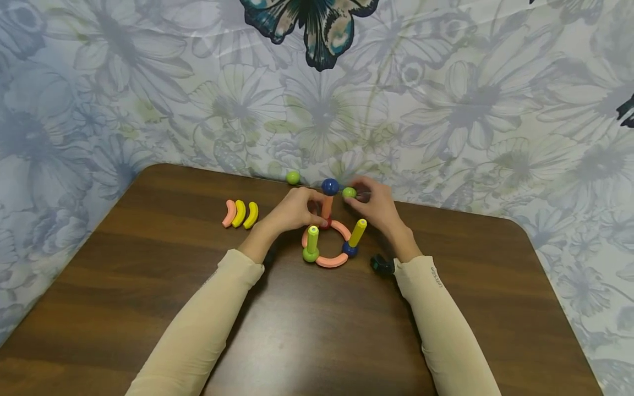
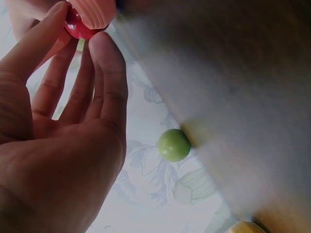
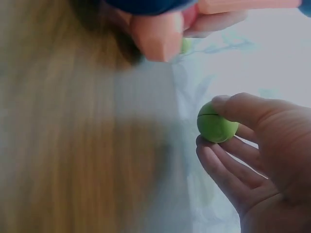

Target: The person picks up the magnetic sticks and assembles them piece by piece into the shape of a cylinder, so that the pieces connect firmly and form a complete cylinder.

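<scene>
My left hand (image 1: 293, 211) pinches a red ball (image 2: 74, 25) between thumb and fingertips. From that ball an orange stick (image 1: 327, 207) stands upright with a dark blue ball (image 1: 330, 186) on top. The red ball is part of a ring of pink curved pieces (image 1: 332, 261), joined also by a green ball (image 1: 310, 255) and a blue ball (image 1: 350, 250). A light green stick (image 1: 312, 238) rises from the green one, a yellow stick (image 1: 357, 232) from the blue one. My right hand (image 1: 378, 206) holds a loose green ball (image 3: 216, 124) between thumb and fingers, just right of the upper blue ball.
Another green ball (image 1: 293, 177) lies at the table's back edge. To the left are a pink curved piece (image 1: 229, 213) and two yellow curved pieces (image 1: 251, 215). A dark object (image 1: 382, 265) is by the right wrist. The patterned wall (image 1: 446, 137) stands directly behind the table.
</scene>
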The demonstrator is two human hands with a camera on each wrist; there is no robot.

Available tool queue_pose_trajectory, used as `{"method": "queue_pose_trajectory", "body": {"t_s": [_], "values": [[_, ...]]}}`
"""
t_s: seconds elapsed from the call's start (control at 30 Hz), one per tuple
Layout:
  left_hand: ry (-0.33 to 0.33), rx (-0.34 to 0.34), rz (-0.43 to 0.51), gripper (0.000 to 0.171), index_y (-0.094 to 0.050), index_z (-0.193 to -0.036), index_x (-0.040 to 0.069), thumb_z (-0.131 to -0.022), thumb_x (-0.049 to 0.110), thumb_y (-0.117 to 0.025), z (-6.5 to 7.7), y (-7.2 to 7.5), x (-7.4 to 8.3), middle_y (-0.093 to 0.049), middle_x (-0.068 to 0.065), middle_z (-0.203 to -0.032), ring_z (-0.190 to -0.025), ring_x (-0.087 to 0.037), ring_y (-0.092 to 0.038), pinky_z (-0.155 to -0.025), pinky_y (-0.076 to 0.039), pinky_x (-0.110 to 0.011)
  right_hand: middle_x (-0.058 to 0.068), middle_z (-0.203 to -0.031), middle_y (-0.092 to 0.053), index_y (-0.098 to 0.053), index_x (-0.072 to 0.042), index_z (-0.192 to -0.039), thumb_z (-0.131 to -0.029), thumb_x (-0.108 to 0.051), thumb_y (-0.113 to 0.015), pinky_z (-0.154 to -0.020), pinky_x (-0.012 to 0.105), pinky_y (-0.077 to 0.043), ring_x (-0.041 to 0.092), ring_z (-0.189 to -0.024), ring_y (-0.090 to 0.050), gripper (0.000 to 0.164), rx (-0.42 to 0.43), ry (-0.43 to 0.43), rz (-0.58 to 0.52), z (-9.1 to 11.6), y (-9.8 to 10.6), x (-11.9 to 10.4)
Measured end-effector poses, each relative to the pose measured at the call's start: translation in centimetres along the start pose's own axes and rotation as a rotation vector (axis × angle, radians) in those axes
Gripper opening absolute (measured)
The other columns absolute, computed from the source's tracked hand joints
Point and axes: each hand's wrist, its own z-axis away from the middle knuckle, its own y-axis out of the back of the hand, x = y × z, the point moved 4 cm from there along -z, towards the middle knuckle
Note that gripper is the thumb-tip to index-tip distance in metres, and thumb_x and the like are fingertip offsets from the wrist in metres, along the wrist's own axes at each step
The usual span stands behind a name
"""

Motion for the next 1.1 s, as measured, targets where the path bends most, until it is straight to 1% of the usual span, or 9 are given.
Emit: {"method": "queue_pose_trajectory", "body": {"t_s": [0.1, 0.23, 0.47, 0.53, 0.67, 0.83, 0.9, 1.0, 1.1], "values": [[0.008, -0.026, -0.019, 0.029, -0.078, -0.106, 0.010, -0.082, 0.018, -0.093, -0.1, -0.2, 0.0, -0.072, -0.004, -0.090, -0.080, -0.019, -0.065, -0.070, -0.049, -0.028, 0.011, -0.122, -0.073, -0.069, -0.007, -0.127, -0.095, -0.018, -0.081, -0.093, 0.034, -0.061, 0.027, -0.113, -0.073, 0.035, 0.039, -0.024, -0.069, 1.5, 1.2, -0.4], [0.013, -0.047, -0.035, 0.031, -0.078, -0.110, 0.009, -0.083, 0.015, -0.092, -0.1, -0.2, 0.1, -0.074, -0.005, -0.092, -0.082, -0.019, -0.066, -0.072, -0.051, -0.028, 0.013, -0.124, -0.073, -0.069, -0.003, -0.129, -0.095, -0.018, -0.080, -0.094, 0.030, -0.060, 0.028, -0.114, -0.073, 0.039, 0.093, -0.019, -0.190, 3.5, 2.9, -1.6], [0.020, -0.035, -0.038, 0.029, -0.077, -0.109, 0.011, -0.084, 0.015, -0.091, 0.1, -0.2, -0.2, -0.072, -0.005, -0.088, -0.078, -0.019, -0.063, -0.070, -0.049, -0.029, 0.016, -0.125, -0.073, -0.071, -0.004, -0.128, -0.094, -0.006, -0.079, -0.095, 0.029, -0.060, 0.020, -0.113, -0.073, 0.035, 0.197, 0.050, -0.286, 6.1, 5.1, -3.8], [0.024, -0.028, -0.039, 0.029, -0.076, -0.110, 0.011, -0.084, 0.015, -0.090, 0.2, -0.1, -0.4, -0.071, -0.005, -0.086, -0.078, -0.019, -0.063, -0.070, -0.049, -0.029, 0.019, -0.125, -0.072, -0.070, -0.001, -0.128, -0.094, 0.000, -0.078, -0.094, 0.029, -0.060, 0.018, -0.110, -0.073, 0.035, 0.210, 0.084, -0.308, 6.6, 5.4, -4.6], [0.030, -0.013, -0.031, 0.029, -0.076, -0.110, 0.011, -0.085, 0.014, -0.090, 0.3, 0.1, -0.5, -0.072, -0.004, -0.087, -0.079, -0.019, -0.065, -0.070, -0.050, -0.030, 0.024, -0.123, -0.070, -0.068, 0.006, -0.126, -0.091, 0.008, -0.076, -0.093, 0.029, -0.060, 0.017, -0.105, -0.074, 0.035, 0.205, 0.154, -0.350, 7.7, 5.7, -7.1], [0.027, -0.005, -0.027, 0.028, -0.075, -0.108, 0.010, -0.085, 0.014, -0.090, 0.2, 0.1, -0.6, -0.072, -0.004, -0.086, -0.079, -0.020, -0.064, -0.070, -0.050, -0.030, 0.021, -0.121, -0.071, -0.068, 0.007, -0.123, -0.090, 0.008, -0.078, -0.097, 0.039, -0.060, 0.018, -0.108, -0.074, 0.034, 0.169, 0.191, -0.345, 8.6, 5.9, -10.0], [0.021, -0.008, -0.029, 0.028, -0.075, -0.108, 0.010, -0.085, 0.014, -0.090, 0.2, 0.1, -0.6, -0.072, -0.004, -0.086, -0.079, -0.020, -0.064, -0.070, -0.050, -0.030, 0.018, -0.120, -0.072, -0.069, 0.005, -0.122, -0.090, 0.006, -0.079, -0.098, 0.045, -0.059, 0.019, -0.110, -0.073, 0.034, 0.152, 0.186, -0.323, 8.8, 5.8, -10.2], [0.014, -0.010, -0.027, 0.029, -0.075, -0.109, 0.010, -0.085, 0.014, -0.090, 0.1, -0.1, -0.5, -0.072, -0.005, -0.087, -0.079, -0.021, -0.065, -0.070, -0.050, -0.030, 0.016, -0.120, -0.073, -0.070, 0.003, -0.122, -0.089, 0.005, -0.080, -0.100, 0.048, -0.058, 0.020, -0.113, -0.072, 0.034, 0.124, 0.174, -0.304, 8.9, 5.7, -10.2], [0.011, -0.009, -0.025, 0.029, -0.075, -0.109, 0.010, -0.085, 0.013, -0.090, 0.0, -0.2, -0.4, -0.073, -0.006, -0.088, -0.081, -0.021, -0.065, -0.071, -0.051, -0.030, 0.015, -0.122, -0.073, -0.069, 0.003, -0.123, -0.089, 0.005, -0.080, -0.100, 0.048, -0.058, 0.023, -0.114, -0.072, 0.035, 0.110, 0.166, -0.284, 8.9, 5.7, -9.6]]}}
